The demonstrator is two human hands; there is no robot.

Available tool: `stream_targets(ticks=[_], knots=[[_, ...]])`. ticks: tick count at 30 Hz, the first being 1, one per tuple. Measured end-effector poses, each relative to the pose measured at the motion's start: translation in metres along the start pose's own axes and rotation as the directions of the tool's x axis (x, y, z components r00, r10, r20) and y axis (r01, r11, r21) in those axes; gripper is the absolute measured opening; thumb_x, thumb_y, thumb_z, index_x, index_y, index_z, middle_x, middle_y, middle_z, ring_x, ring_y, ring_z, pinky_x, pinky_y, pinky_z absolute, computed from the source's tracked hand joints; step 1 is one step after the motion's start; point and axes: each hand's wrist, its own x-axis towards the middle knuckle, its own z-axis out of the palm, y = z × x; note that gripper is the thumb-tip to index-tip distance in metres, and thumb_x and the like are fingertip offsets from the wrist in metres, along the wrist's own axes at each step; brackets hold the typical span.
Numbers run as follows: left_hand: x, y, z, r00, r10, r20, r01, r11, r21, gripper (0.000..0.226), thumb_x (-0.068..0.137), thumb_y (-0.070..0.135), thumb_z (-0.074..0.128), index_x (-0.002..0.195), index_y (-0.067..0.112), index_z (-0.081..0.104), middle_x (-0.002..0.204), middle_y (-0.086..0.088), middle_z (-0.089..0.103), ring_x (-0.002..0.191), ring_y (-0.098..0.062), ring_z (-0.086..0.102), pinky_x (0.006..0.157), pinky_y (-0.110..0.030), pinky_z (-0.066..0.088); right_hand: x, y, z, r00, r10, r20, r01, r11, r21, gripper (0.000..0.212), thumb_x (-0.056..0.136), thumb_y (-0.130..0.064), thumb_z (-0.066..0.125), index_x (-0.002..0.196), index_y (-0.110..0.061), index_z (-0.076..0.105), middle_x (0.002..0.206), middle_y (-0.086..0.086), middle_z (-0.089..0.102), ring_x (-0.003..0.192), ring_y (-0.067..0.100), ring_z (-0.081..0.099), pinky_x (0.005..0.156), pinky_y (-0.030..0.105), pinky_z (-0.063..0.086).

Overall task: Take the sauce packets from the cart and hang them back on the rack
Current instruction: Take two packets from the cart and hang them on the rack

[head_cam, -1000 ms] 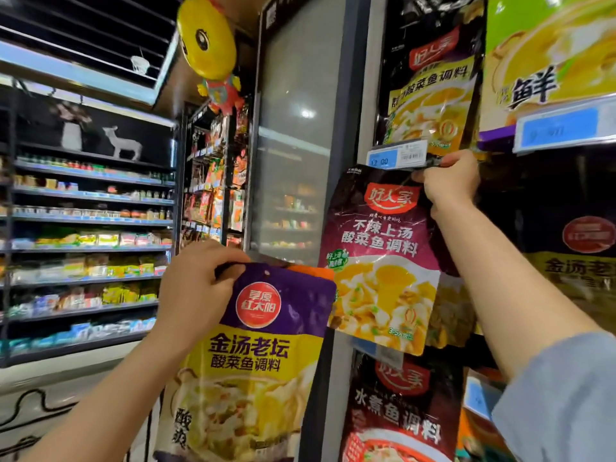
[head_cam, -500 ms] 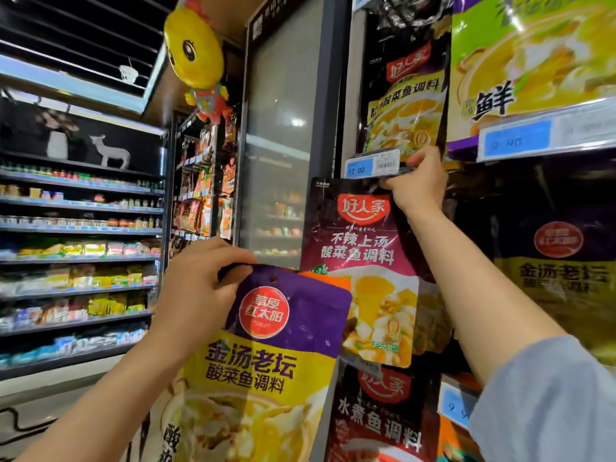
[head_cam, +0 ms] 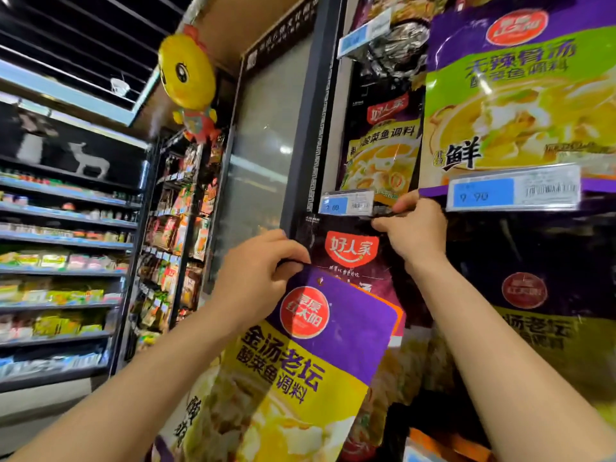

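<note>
Shop rack (head_cam: 393,210) holds hanging packets; both hands, left (head_cam: 263,271) pinching a purple packet (head_cam: 320,355), right (head_cam: 413,228) gripping its hook.

Bare forearms and hands (head_cam: 260,271), unsleeved

Purple-and-yellow packet (head_cam: 300,361) under left fingers (head_cam: 286,251): glossy plastic film. Price tag (head_cam: 346,203) beside right fingers (head_cam: 393,223): clear shiny plastic sleeve, paper label.
</note>
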Motion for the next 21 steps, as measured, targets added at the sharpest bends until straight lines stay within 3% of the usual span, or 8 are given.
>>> stream_targets(ticks=[6,10,13,17,21], knots=[[0.02,-0.007,0.044,0.996,-0.035,0.08,0.037,0.999,-0.032,0.016,0.081,0.004,0.064,0.093,0.014,0.068,0.094,0.0,0.062,0.102,-0.025,0.059,0.08,-0.042,0.047,-0.007,0.002,0.003,0.971,0.204,0.127,-0.229,0.947,0.225,0.042,0.058,-0.004,0.083,0.07,-0.022,0.046,0.082,0.001,0.057,0.086,0.025,0.059,0.071,0.036,0.051],[0.034,-0.007,0.06,0.984,0.005,0.176,0.004,0.999,-0.051,0.015,0.082,0.006,0.063,0.094,0.015,0.065,0.094,0.002,0.06,0.097,-0.022,0.059,0.081,-0.038,0.046,-0.014,0.011,0.001,0.948,0.287,0.137,-0.316,0.903,0.291,0.04,0.059,-0.003,0.081,0.074,-0.021,0.049,0.091,0.008,0.06,0.089,0.03,0.062,0.078,0.048,0.055],[0.041,-0.011,0.065,0.985,-0.042,0.167,0.058,0.994,-0.095,0.015,0.083,0.005,0.064,0.093,0.015,0.066,0.087,0.01,0.056,0.093,-0.019,0.06,0.081,-0.034,0.046,-0.011,0.017,-0.005,0.924,0.35,0.155,-0.383,0.831,0.404,0.039,0.063,0.004,0.078,0.074,-0.018,0.047,0.088,0.012,0.057,0.085,0.031,0.063,0.076,0.05,0.056],[0.036,-0.024,0.061,0.994,-0.06,0.093,0.075,0.984,-0.162,0.014,0.081,0.0,0.064,0.088,0.012,0.067,0.077,0.019,0.049,0.082,-0.013,0.058,0.077,-0.03,0.047,-0.008,0.01,0.002,0.948,0.281,0.147,-0.317,0.859,0.402,0.04,0.065,0.004,0.076,0.074,-0.019,0.045,0.084,0.009,0.057,0.083,0.03,0.063,0.074,0.051,0.056],[0.033,-0.032,0.051,0.997,-0.039,0.065,0.049,0.984,-0.171,0.017,0.082,0.001,0.064,0.086,0.018,0.065,0.079,0.018,0.051,0.083,-0.013,0.059,0.079,-0.037,0.049,-0.001,0.002,0.013,0.966,0.219,0.14,-0.259,0.862,0.435,0.039,0.068,0.004,0.074,0.076,-0.02,0.044,0.08,0.005,0.057,0.079,0.027,0.062,0.065,0.038,0.056]])
